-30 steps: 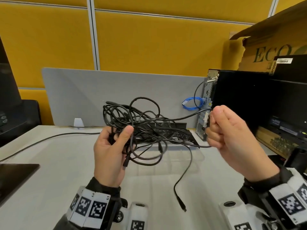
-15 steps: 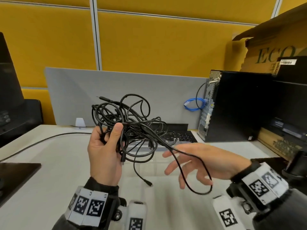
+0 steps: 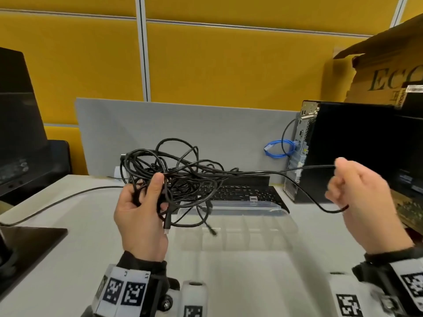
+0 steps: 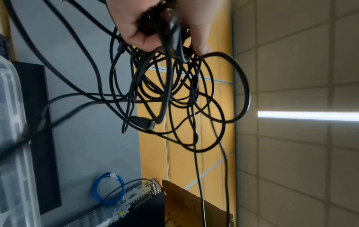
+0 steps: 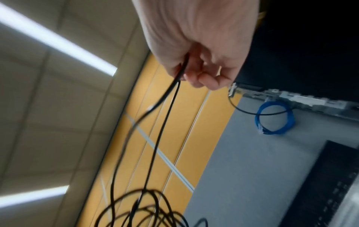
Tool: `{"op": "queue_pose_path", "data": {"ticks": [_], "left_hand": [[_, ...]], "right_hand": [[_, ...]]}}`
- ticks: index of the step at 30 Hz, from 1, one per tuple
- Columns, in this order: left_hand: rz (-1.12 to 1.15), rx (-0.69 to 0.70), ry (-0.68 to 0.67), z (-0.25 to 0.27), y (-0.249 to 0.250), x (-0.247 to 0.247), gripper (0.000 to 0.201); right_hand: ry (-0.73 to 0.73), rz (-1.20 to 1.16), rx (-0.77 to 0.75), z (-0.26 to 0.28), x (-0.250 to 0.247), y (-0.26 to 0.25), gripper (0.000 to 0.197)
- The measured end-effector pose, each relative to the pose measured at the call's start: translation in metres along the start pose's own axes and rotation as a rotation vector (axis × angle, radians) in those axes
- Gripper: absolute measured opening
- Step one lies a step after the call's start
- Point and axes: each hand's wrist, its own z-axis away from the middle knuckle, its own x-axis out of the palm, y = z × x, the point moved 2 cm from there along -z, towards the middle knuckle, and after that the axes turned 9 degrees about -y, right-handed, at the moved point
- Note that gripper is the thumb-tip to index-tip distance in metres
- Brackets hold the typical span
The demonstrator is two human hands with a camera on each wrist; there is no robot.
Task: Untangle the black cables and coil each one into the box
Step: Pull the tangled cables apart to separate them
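My left hand [image 3: 146, 202] grips a tangle of black cables [image 3: 174, 177] above the white desk, thumb over the bundle; the left wrist view shows the loops [image 4: 174, 95] hanging from the fingers [image 4: 139, 35]. One black strand [image 3: 274, 171] runs from the tangle to my right hand [image 3: 357, 191], raised at the right, which pinches it; the strand loops under that hand. In the right wrist view the strand [image 5: 165, 116] leaves the curled fingers [image 5: 205, 76] as a doubled line. A clear plastic box [image 3: 240, 216] with compartments lies on the desk below the tangle. Two cable ends hang over it.
A black keyboard [image 3: 240, 193] lies behind the box. A black computer tower [image 3: 343, 152] stands at the right with a blue cable coil [image 3: 279, 148] at its back, and a cardboard box [image 3: 384, 72] behind. A monitor base [image 3: 29, 239] and another black cable [image 3: 64, 200] are at the left.
My right hand, open and low by the desk half a second ago, has risen to the right and pinched a strand, drawing it out of the tangle. The left hand keeps its grip.
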Motion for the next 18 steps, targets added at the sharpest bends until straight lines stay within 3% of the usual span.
{"op": "queue_pose_path", "data": {"ticks": [2, 7, 9, 11, 14, 16, 18], "left_hand": [[0.015, 0.008, 0.021, -0.002, 0.001, -0.002, 0.023], [0.103, -0.011, -0.011, -0.005, 0.0, -0.003, 0.016], [0.101, -0.032, -0.041, -0.003, 0.0, -0.001, 0.015], [0.096, -0.047, -0.05, -0.002, -0.001, -0.001, 0.016], [0.1, -0.061, -0.057, -0.002, -0.002, -0.002, 0.019], [0.104, -0.066, -0.071, -0.002, -0.003, -0.001, 0.023], [0.107, -0.074, -0.092, -0.001, -0.004, 0.0, 0.021]], "right_hand": [[0.023, 0.109, 0.014, 0.002, 0.0, 0.005, 0.039], [-0.453, 0.485, 0.22, 0.006, 0.029, 0.01, 0.013], [-0.562, 0.683, 0.176, 0.01, 0.045, 0.005, 0.048], [-0.542, 0.84, 0.075, 0.014, 0.063, -0.006, 0.075], [-0.397, 0.804, -0.037, 0.012, 0.077, -0.016, 0.104], [-0.262, 0.813, -0.13, 0.008, 0.077, -0.016, 0.108], [-0.285, 0.928, -0.184, 0.006, 0.08, -0.018, 0.098]]}}
